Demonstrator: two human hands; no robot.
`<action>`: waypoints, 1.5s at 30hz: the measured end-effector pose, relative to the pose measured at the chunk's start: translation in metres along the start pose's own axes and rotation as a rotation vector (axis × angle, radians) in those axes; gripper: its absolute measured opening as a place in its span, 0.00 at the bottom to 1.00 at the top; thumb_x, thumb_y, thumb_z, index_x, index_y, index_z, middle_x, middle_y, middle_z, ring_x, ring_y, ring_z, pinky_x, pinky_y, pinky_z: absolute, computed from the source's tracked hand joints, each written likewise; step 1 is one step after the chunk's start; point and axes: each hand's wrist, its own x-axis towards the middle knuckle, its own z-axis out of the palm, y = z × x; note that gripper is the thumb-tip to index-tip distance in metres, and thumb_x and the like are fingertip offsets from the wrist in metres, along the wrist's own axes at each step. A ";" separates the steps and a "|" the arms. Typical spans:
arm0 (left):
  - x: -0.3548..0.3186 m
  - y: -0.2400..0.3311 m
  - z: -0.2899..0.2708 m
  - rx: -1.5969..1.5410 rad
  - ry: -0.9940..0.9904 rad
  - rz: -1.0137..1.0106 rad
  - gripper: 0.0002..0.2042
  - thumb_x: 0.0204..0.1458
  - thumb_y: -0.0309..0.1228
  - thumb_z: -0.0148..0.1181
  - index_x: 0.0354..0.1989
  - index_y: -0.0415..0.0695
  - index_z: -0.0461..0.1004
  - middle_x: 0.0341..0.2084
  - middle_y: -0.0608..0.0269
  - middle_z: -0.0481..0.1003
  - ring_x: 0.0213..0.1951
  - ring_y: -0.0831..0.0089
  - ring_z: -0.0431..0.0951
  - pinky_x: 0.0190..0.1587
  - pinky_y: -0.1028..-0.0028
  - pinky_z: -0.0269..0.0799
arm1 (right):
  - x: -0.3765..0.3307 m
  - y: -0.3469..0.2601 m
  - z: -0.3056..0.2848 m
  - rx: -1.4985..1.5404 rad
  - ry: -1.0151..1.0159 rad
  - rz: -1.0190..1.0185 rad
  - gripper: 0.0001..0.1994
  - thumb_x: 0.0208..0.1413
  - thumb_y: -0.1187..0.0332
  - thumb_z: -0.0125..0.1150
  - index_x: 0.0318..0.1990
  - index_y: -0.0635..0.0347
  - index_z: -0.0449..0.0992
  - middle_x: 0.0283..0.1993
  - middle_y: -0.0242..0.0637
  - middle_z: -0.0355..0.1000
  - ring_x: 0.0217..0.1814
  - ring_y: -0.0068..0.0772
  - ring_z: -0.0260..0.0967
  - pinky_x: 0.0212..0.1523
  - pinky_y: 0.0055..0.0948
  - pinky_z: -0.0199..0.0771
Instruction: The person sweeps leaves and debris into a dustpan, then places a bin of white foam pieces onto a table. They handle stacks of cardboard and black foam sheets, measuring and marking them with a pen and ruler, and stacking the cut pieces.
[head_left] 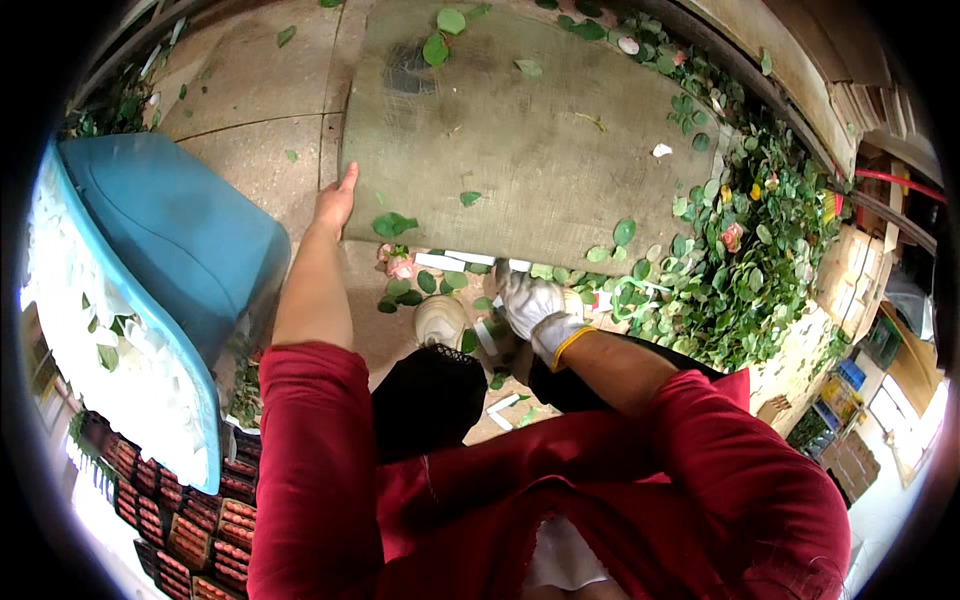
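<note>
A large, flat grey-green board (560, 150), cloth-like and stained, spreads out before me with loose green leaves on top. My bare left hand (337, 203) is closed at its left edge, one digit stretched along the rim and the other fingers largely hidden. At the near edge, my right hand (535, 305), in a white glove with dark, soiled fingertips, is closed against the board. Pink roses (398, 263) and white strips (468, 258) lie by the near edge between my hands. A white shoe (441, 322) of mine stands just below them.
To the left is a blue plastic bin (180, 220) beside a tub full of white material (110, 350). Cut leaves and flowers (750, 240) heap along the right. Crates of reddish items (190, 530) stand at lower left; a wooden ledge (800, 80) runs along the upper right.
</note>
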 end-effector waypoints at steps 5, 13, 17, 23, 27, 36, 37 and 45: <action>0.005 0.024 -0.001 -0.143 0.011 0.020 0.46 0.49 0.63 0.50 0.60 0.28 0.58 0.59 0.42 0.62 0.62 0.55 0.61 0.62 0.67 0.54 | -0.008 -0.003 0.044 0.061 -0.085 0.220 0.10 0.54 0.67 0.47 0.41 0.57 0.71 0.31 0.36 0.72 0.29 0.37 0.73 0.26 0.34 0.72; -0.056 0.026 0.017 0.833 0.690 0.715 0.16 0.54 0.39 0.49 0.43 0.40 0.73 0.41 0.45 0.73 0.42 0.55 0.73 0.48 0.60 0.68 | -0.030 0.021 -0.017 0.746 -0.074 0.510 0.14 0.51 0.56 0.60 0.38 0.54 0.80 0.35 0.45 0.76 0.35 0.43 0.75 0.35 0.36 0.73; -0.121 -0.070 0.105 0.949 -0.047 0.962 0.14 0.53 0.32 0.45 0.46 0.45 0.71 0.40 0.51 0.72 0.43 0.56 0.73 0.46 0.57 0.69 | -0.056 0.033 -0.002 0.815 0.092 0.541 0.17 0.48 0.62 0.56 0.42 0.65 0.71 0.41 0.53 0.70 0.44 0.55 0.69 0.45 0.41 0.70; -0.149 -0.044 0.137 1.190 0.197 0.985 0.21 0.54 0.33 0.47 0.58 0.54 0.63 0.44 0.62 0.69 0.50 0.66 0.65 0.56 0.61 0.57 | -0.034 0.027 0.017 0.607 0.155 0.507 0.23 0.46 0.68 0.57 0.51 0.66 0.65 0.46 0.53 0.68 0.48 0.52 0.67 0.48 0.42 0.68; -0.149 -0.028 0.136 1.158 0.017 0.943 0.17 0.53 0.32 0.47 0.52 0.53 0.67 0.44 0.64 0.68 0.49 0.68 0.65 0.55 0.63 0.56 | -0.035 -0.023 -0.013 0.470 0.040 0.685 0.33 0.47 0.68 0.56 0.63 0.53 0.55 0.48 0.55 0.66 0.46 0.56 0.67 0.44 0.43 0.69; -0.188 -0.061 0.108 0.252 0.206 0.779 0.11 0.51 0.25 0.49 0.43 0.40 0.66 0.44 0.49 0.71 0.45 0.52 0.72 0.49 0.59 0.68 | -0.004 -0.042 0.052 0.525 -0.366 0.808 0.15 0.56 0.59 0.51 0.43 0.60 0.72 0.36 0.47 0.75 0.39 0.49 0.75 0.36 0.44 0.75; -0.201 -0.066 0.107 0.209 0.189 0.586 0.13 0.51 0.24 0.49 0.45 0.40 0.65 0.43 0.48 0.71 0.44 0.50 0.72 0.48 0.58 0.68 | -0.016 -0.032 0.109 0.509 -0.345 0.612 0.13 0.56 0.60 0.50 0.42 0.59 0.73 0.37 0.46 0.75 0.39 0.46 0.75 0.37 0.43 0.74; -0.214 -0.088 0.141 0.511 0.199 0.364 0.22 0.46 0.29 0.57 0.51 0.42 0.62 0.35 0.53 0.73 0.39 0.56 0.74 0.44 0.59 0.66 | -0.076 -0.045 0.041 0.787 -0.218 0.863 0.17 0.49 0.56 0.54 0.36 0.63 0.71 0.35 0.56 0.73 0.39 0.58 0.71 0.39 0.48 0.71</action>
